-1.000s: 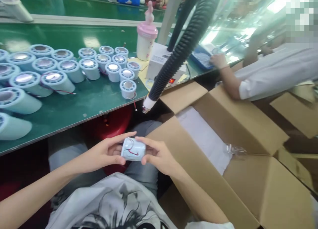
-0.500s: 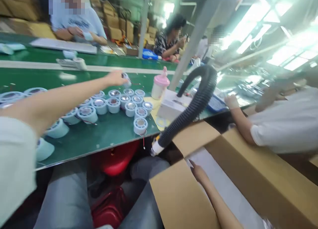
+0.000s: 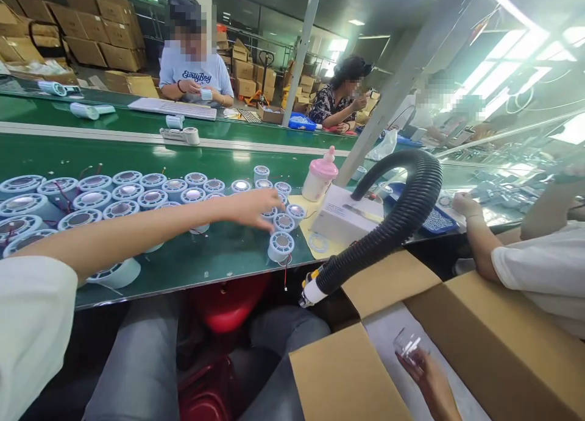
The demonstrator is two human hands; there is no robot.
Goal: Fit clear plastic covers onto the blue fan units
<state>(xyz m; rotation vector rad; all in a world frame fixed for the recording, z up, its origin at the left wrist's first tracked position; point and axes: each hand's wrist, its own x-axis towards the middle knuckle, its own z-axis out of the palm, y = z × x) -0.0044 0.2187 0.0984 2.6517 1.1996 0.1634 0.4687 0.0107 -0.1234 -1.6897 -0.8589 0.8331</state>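
Note:
My left hand [image 3: 260, 209] reaches over the green table [image 3: 237, 262], its fingers apart above a group of round light-blue parts. One such part [image 3: 281, 247] stands at the table's front edge, a thin red wire hanging from it. Many more blue parts [image 3: 119, 209] stand in rows to the left, some behind my forearm. At the lower right, my right hand [image 3: 423, 366] holds a clear plastic piece [image 3: 408, 342] over the white lining of an open cardboard box [image 3: 345, 372].
A black ribbed hose [image 3: 406, 208] arches from a white box [image 3: 338, 221]. Beside it stands a pink-lidded cup [image 3: 320, 176]. Co-workers sit across the table and at the right. A red stool [image 3: 205, 390] is below.
My left hand has let go of a blue part at the back of the group and moved right and nearer. My right hand now has a clear piece. The view has shifted.

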